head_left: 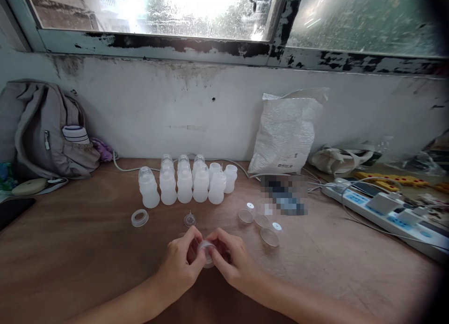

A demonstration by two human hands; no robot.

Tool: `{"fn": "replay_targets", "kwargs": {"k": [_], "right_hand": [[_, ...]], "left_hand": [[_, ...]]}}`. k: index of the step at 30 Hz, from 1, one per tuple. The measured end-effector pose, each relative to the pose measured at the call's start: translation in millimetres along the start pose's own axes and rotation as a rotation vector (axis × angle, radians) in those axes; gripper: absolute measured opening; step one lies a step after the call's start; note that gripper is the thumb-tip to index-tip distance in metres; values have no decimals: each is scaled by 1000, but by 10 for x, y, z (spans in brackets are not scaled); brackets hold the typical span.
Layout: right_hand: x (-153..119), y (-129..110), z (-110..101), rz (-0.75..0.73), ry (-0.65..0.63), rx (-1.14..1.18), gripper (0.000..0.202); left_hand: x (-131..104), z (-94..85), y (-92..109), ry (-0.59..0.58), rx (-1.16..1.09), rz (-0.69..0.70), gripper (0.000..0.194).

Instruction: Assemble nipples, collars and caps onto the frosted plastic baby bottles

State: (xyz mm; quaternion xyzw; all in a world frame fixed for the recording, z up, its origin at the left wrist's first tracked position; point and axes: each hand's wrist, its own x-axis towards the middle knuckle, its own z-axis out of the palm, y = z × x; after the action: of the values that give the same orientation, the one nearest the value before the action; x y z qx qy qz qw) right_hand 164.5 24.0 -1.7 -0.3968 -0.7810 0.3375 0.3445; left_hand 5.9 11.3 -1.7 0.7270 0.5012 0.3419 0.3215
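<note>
My left hand (184, 256) and my right hand (233, 258) meet low in the middle, both closed with fingertips on a small translucent bottle collar (207, 264). The fingers cover much of it, so any part inside it cannot be made out. Just beyond my left fingers a clear silicone nipple (190, 219) rests on the table. Another translucent collar ring (140, 217) lies farther left. Behind stand several frosted baby bottles (184, 186) in rows, some topped with clear caps; an uncapped one (230, 179) is at the right end.
Clear round discs (270, 237) and small white discs (277, 226) lie right of my hands. Against the wall leans a white plastic bag (286, 132). A power strip (386, 211) with cables is on the right, a grey backpack (49, 132) on the left.
</note>
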Motion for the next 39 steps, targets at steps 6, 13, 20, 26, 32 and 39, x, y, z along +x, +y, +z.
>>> {"fn": "replay_targets", "kwargs": {"k": [6,13,20,26,32,39], "right_hand": [[13,54,27,21,-34,35,9],[29,-24,-7,4,8,37,10],[18,-10,15,-2,28,29,28],[11,6,16,15,33,54,29],[11,13,21,19,45,86,30],[21,70,39,45,53,102,31]], "left_hand": [[-6,17,-9,-32,35,19,9],[42,-12,8,-13,-120,-78,5],[52,4,-24,29,-142,-75,11],[39,-1,-9,60,-75,-65,10],[51,2,-5,58,-83,-84,8],[53,-7,9,56,-84,-100,7]]}}
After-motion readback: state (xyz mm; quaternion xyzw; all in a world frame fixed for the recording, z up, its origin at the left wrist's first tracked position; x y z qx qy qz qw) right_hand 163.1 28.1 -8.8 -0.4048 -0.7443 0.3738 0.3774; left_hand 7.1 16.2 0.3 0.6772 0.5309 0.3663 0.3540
